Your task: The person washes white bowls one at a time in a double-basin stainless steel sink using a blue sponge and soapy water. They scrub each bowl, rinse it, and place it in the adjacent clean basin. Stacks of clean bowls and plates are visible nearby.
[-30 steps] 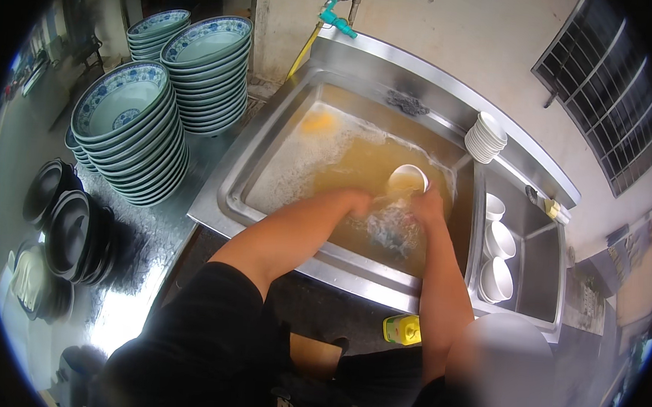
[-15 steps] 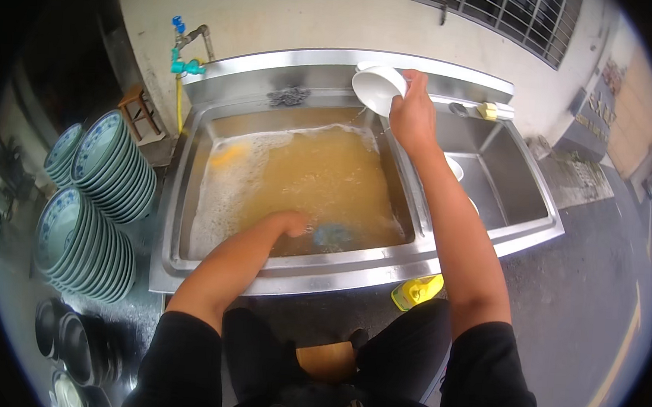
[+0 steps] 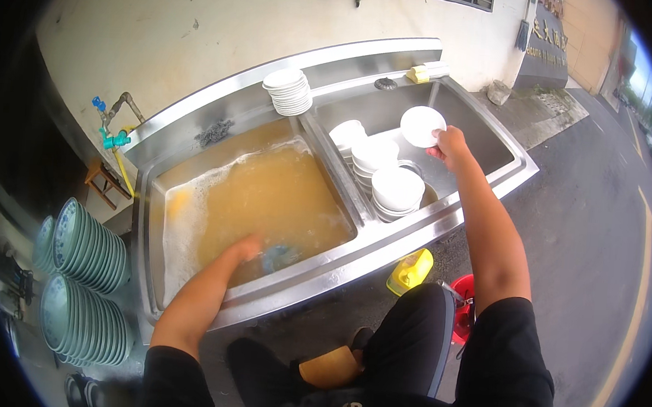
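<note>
One white bowl (image 3: 423, 127) moved over smaller basin (image 3: 481, 131) | right hand (image 3: 450, 146) pinching rim | left hand (image 3: 248, 248): grip unclear

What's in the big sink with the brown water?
In the big sink, white suds float on cloudy brown water, and the left hand is partly in it beside something blue. The water hides the bottom, so I can't tell what lies there.

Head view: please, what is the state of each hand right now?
Left hand: partly in the murky water; open or closed cannot be told.
Right hand: closed, holding a white bowl by its edge.
</note>
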The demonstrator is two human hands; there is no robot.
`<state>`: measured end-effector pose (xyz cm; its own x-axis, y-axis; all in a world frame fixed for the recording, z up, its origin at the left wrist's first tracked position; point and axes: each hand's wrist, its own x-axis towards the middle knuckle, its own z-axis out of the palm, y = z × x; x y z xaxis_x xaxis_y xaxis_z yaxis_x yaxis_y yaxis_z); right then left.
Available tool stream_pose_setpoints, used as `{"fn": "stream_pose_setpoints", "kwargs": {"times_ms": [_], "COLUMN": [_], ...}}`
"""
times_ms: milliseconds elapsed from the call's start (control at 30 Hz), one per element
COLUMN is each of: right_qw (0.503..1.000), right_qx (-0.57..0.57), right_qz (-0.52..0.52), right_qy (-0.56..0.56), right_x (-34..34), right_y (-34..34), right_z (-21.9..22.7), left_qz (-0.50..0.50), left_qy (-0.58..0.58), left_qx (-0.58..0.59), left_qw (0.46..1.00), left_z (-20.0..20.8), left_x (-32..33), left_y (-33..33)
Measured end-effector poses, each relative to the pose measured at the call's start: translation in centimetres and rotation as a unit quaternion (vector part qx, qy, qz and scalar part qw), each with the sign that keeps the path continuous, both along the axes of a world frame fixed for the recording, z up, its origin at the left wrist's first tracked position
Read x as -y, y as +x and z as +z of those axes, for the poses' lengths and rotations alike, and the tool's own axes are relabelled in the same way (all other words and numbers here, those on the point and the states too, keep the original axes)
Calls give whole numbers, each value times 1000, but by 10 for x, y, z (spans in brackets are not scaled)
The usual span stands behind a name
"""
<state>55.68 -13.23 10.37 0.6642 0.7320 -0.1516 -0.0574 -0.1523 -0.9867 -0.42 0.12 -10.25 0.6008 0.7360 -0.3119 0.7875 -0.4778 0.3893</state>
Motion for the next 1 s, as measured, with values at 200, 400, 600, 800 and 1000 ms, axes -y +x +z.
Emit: {"fn": "stream_pose_setpoints", "kwargs": {"times_ms": [200, 400, 600, 800, 1000], "right_qw": [997, 993, 979, 862, 799], "right_qx": [-9, 77, 164, 446, 565], "right_qz": [81, 91, 97, 110, 78], "right_qy": [11, 11, -76, -214, -190], "right_x": [-39, -96, -154, -161, -166], "right_y": [-45, -86, -122, -123, -136], "right_z": [17, 27, 16, 7, 4], "left_qz": [-8, -77, -55, -118, 29], "left_qy": [-67, -70, -33, -27, 28], "left_qx": [-94, -203, -111, -150, 80], "left_qw": [993, 974, 992, 981, 996], "left_z": [35, 48, 6, 75, 67], "left_x": [18, 18, -1, 18, 17], "left_y": [19, 16, -16, 14, -1]}}
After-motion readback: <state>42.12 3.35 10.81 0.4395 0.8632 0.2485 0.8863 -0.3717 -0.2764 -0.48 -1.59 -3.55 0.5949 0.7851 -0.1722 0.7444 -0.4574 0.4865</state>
